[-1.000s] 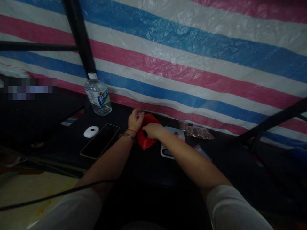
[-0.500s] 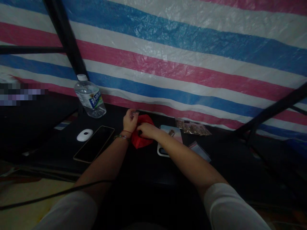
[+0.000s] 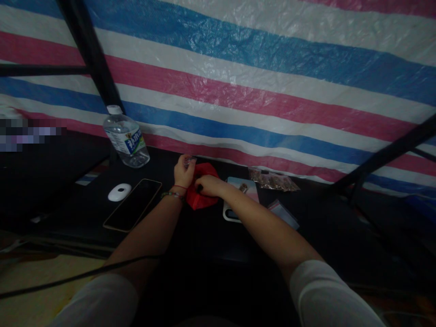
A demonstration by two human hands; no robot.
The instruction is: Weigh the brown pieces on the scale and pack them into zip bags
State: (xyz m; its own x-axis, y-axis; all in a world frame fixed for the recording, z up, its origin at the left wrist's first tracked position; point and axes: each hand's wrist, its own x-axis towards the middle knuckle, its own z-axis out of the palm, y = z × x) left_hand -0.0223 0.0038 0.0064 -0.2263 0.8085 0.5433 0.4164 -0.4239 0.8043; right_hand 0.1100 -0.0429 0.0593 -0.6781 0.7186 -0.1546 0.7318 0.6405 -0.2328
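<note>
One careless tug by your right hand (image 3: 207,185) (can't tell its grip) might tip the red bag (image 3: 196,200) left of the scale (image 3: 252,187), since your left hand (image 3: 182,173) is pinching clear plastic (image 3: 190,160).

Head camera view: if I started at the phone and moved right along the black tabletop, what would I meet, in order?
Phone → left hand → red pouch → white scale with a small display → flat clear plastic bag.
</note>
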